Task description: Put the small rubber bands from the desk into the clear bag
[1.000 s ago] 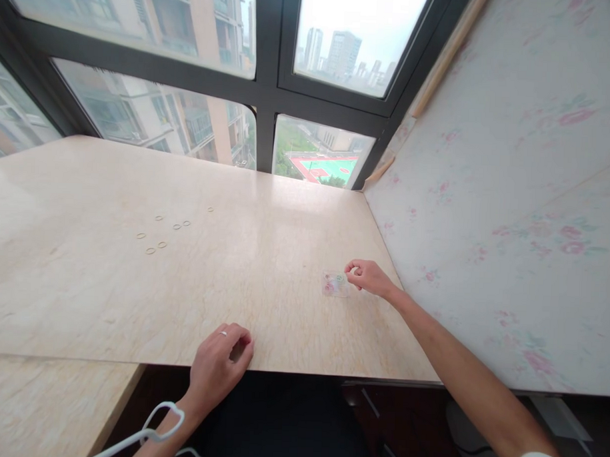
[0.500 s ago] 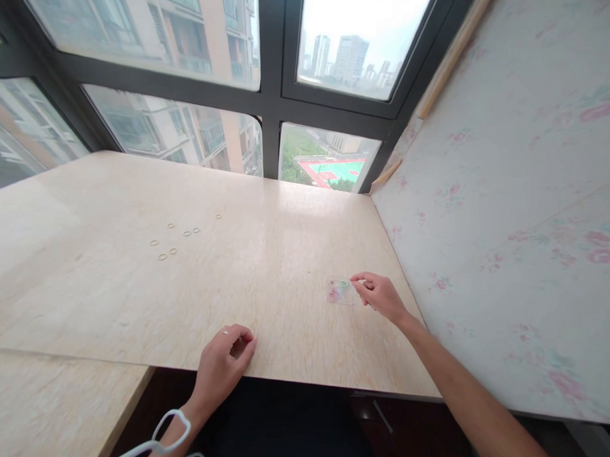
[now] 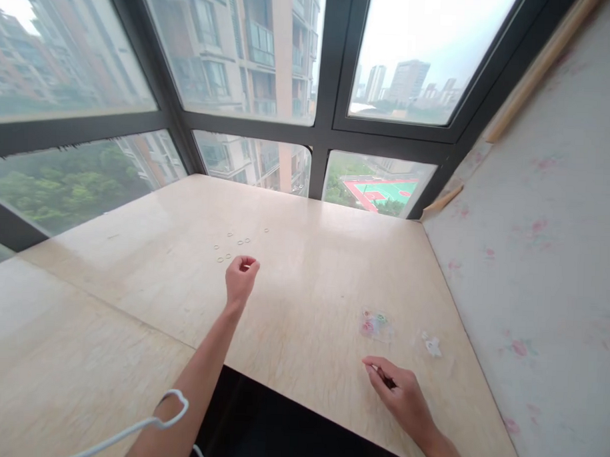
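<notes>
My left hand (image 3: pixel 242 277) is stretched forward over the counter, its fingers curled together just on the near right side of several thin rings (image 3: pixel 228 256). Anything inside those fingers is hidden. On the right, my right hand (image 3: pixel 402 395) has thumb and forefinger pressed together; whether something tiny is between them I cannot make out. Just beyond it lies a small clear flat case (image 3: pixel 376 324) with pink and green bits in it. A white star-shaped piece (image 3: pixel 431 345) rests to the right of that case.
The pale marble-patterned counter (image 3: pixel 302 302) runs back to dark-framed windows (image 3: pixel 323 136). A flower-patterned wall (image 3: pixel 538 276) borders it on the right. A white cable (image 3: pixel 122 437) loops over my left forearm. The counter's front edge has a dark gap below it.
My left hand has moved forward from the front edge to the rings. My right hand has left the clear case and come nearer to me. The view has turned left.
</notes>
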A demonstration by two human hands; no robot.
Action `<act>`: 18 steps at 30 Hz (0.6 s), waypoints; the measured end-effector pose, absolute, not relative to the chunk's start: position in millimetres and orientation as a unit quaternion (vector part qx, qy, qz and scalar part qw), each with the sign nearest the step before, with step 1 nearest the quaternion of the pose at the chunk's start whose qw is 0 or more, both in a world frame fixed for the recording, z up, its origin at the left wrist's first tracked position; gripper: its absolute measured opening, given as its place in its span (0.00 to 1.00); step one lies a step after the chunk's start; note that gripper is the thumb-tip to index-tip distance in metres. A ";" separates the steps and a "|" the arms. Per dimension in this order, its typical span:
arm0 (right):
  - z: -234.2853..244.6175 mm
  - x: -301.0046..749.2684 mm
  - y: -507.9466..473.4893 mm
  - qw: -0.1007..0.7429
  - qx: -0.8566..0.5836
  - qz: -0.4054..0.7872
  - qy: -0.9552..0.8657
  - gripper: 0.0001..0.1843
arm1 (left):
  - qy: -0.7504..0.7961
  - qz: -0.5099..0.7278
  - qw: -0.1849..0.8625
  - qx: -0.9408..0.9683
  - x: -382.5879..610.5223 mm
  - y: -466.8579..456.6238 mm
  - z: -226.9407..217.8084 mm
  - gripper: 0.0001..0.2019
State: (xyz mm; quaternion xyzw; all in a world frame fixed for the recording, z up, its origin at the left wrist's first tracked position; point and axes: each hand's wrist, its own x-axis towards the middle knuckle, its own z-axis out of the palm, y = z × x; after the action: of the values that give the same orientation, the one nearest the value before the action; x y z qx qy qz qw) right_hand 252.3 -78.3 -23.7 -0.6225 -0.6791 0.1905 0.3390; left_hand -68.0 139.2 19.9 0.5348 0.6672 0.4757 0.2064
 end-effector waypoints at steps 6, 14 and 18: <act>-29.6 250.2 -77.3 0.348 -0.603 0.149 -0.702 0.18 | 0.705 0.327 0.115 0.619 -128.0 217.5 37.3 0.09; -39.8 250.9 -77.0 0.346 -0.574 0.087 -0.737 0.15 | 0.701 0.169 0.094 0.686 -161.2 260.3 35.9 0.07; -46.3 255.4 -74.2 0.363 -0.544 0.057 -0.754 0.12 | 0.699 0.114 0.102 0.698 -158.6 271.6 27.7 0.05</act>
State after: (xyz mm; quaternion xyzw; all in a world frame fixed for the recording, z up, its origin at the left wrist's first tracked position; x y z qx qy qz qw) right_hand 255.4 -74.2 -46.3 -0.5444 -0.7538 0.0575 0.3634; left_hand -158.6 271.6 27.7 0.6981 0.6994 0.1142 0.1022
